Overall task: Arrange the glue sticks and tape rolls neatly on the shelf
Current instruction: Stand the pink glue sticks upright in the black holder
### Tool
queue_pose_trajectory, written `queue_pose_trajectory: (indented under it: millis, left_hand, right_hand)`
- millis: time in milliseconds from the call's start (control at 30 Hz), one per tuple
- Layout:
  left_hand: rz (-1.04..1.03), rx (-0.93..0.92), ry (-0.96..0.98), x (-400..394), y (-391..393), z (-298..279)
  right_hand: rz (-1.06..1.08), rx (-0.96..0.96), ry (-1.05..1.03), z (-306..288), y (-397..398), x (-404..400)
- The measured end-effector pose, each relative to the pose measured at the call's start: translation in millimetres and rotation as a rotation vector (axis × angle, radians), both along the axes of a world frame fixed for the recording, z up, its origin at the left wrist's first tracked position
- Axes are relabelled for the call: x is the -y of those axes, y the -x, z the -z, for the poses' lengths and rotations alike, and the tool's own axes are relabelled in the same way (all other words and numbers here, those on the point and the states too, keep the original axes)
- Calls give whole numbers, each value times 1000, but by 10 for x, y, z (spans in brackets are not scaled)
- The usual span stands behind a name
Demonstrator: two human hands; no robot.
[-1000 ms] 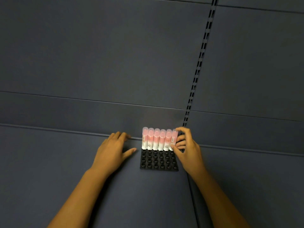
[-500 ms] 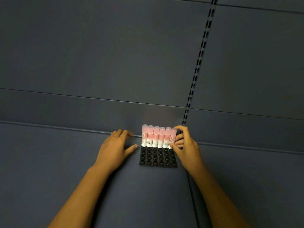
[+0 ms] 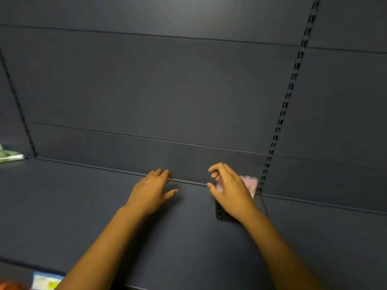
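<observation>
A row of pink-and-white glue sticks stands at the back of a black studded tray on the dark shelf, against the back panel. My right hand covers most of the sticks and the tray, its fingers loosely curled and blurred; I see nothing gripped in it. My left hand lies flat on the shelf to the left of the tray, fingertips at the back edge and thumb spread out. No tape roll is in view.
A slotted upright runs up the back wall just right of the sticks. A green-and-white package lies at the far left of the shelf. Blurred colourful items show below the shelf's front edge at bottom left.
The view has swung left and the frame is blurred. My right hand has come off the rightmost glue stick and shifted left across the row. My left hand still rests on the shelf.
</observation>
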State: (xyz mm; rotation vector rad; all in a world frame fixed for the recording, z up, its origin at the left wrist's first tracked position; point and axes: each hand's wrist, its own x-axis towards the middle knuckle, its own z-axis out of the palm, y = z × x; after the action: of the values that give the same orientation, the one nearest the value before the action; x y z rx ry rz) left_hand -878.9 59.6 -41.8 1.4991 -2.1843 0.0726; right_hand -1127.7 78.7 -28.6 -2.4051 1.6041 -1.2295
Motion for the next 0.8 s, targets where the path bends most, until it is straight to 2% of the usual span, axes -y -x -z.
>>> queue_pose_trajectory:
  millis: [100, 233, 567, 800]
  left_hand:
    - [-47, 40, 17, -137, -488, -104]
    - [-136, 57, 23, -415, -1367, -237]
    - [-449, 83, -19, -1437, -3830, -393]
    - [-617, 53, -32, -1917, -4923, -409]
  right_hand:
    - [-84, -176, -200, -32, -532, 66]
    - [-113, -308, -282, -56, -1396, 86]
    - [-360, -328, -254, -112, -3908, -130]
    - [-502, -345, -237, -167, -5253, -223]
